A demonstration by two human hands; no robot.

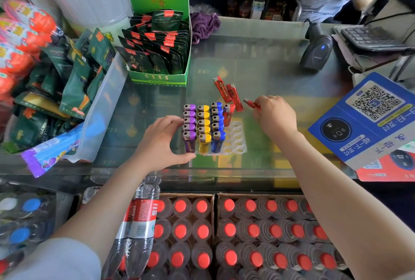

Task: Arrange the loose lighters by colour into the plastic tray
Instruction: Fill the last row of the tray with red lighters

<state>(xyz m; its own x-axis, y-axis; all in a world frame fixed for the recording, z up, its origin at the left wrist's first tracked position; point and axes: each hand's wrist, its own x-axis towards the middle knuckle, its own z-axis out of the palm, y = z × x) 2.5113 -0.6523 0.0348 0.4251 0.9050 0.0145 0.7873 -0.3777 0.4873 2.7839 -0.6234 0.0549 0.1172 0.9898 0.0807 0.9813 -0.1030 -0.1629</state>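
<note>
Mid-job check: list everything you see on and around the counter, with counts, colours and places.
plastic tray: one, clear, centre of the glass counter
purple lighters: five, upright, tray's left column
yellow lighters: five, upright, second column
blue lighters: five, upright, third column
red lighter in tray: one, upright, far end of the fourth column
loose red lighters: two, lying on the counter beyond the tray
green display box: one, dark packets inside, far left of the tray
barcode scanner: one, black, far right
QR sign: one, blue, right edge
water bottles: many, red caps, boxes below the counter
left hand: steadies the tray's left side
right hand: pinches another red lighter
</note>
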